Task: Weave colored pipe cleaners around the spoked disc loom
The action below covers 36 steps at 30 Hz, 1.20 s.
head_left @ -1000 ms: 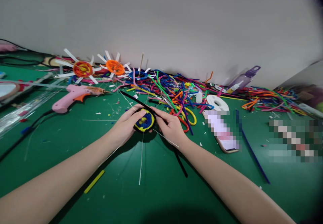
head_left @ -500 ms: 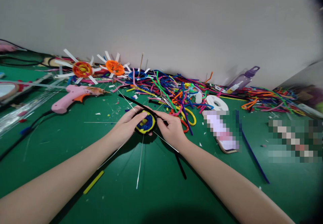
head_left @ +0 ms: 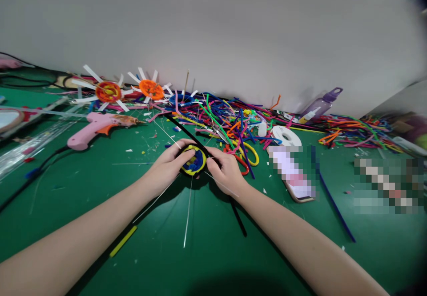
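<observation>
My left hand (head_left: 168,165) grips a round disc (head_left: 199,162) of coiled blue and yellow pipe cleaner with a black outer edge, its thumb lying on the disc's face. Thin, stiff clear strips (head_left: 187,216) stick out from the disc on all sides. At the disc's right edge, my right hand (head_left: 227,169) is closed in a pinch on a black pipe cleaner (head_left: 184,130), whose free end slants up and to the left. The fingers of both hands are partly hidden behind the disc. Another black length (head_left: 238,218) shows below my right wrist.
A pink glue gun (head_left: 90,129) lies at left. Behind the hands are heaped pipe cleaners (head_left: 213,109), two orange discs with white strips (head_left: 151,89), and scissors (head_left: 251,153). To the right are a tape roll (head_left: 286,136), a phone (head_left: 293,176) and a purple bottle (head_left: 322,105).
The free end of the black pipe cleaner has swung up to a steeper slant. The disc has turned and shifted slightly, its clear strips moving with it.
</observation>
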{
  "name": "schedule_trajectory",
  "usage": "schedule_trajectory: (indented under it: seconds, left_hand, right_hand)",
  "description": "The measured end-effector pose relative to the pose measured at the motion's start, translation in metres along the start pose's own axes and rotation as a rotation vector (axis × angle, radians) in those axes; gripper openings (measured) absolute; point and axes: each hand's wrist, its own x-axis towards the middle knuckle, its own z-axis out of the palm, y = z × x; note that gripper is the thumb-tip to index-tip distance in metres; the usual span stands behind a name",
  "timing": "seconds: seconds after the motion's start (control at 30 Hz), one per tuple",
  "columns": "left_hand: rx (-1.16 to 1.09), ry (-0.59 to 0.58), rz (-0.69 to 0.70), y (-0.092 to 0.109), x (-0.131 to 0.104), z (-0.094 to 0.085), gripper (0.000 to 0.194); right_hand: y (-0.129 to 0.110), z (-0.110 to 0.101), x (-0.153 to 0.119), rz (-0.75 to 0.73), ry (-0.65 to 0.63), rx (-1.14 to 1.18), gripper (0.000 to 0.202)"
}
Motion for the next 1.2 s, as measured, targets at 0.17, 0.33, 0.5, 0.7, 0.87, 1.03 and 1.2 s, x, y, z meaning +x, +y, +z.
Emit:
schedule_trajectory:
  seconds: [0.17, 0.33, 0.5, 0.7, 0.87, 1.03, 1.2]
  left_hand:
    - [0.042, -0.023, 0.011, 0.001, -0.001, -0.001, 0.024]
    - [0.062, -0.017, 0.045, 0.001, -0.001, -0.001, 0.022]
    - [0.003, -0.002, 0.039, 0.004, 0.000, -0.001, 0.026]
    - [-0.305, -0.218, -0.044, 0.007, 0.004, -0.006, 0.043]
    - [-0.403, -0.283, -0.118, 0.006, 0.007, -0.015, 0.044]
    - [-0.379, -0.283, -0.127, 0.009, 0.005, -0.012, 0.036]
    - [-0.376, -0.248, -0.102, 0.009, 0.004, -0.009, 0.028]
  right_hand:
    - [0.001, 0.002, 0.000, 0.076, 0.045, -0.030, 0.028]
    - [0.004, 0.003, 0.002, 0.146, 0.077, 0.068, 0.024]
    - [0.006, 0.003, 0.003, 0.158, 0.114, 0.146, 0.024]
    - [0.011, 0.003, 0.006, 0.249, 0.196, 0.389, 0.027]
    - [0.012, 0.003, 0.006, 0.256, 0.190, 0.453, 0.027]
    - [0.009, 0.003, 0.005, 0.232, 0.151, 0.396, 0.027]
    - [0.006, 0.002, 0.005, 0.212, 0.129, 0.338, 0.027]
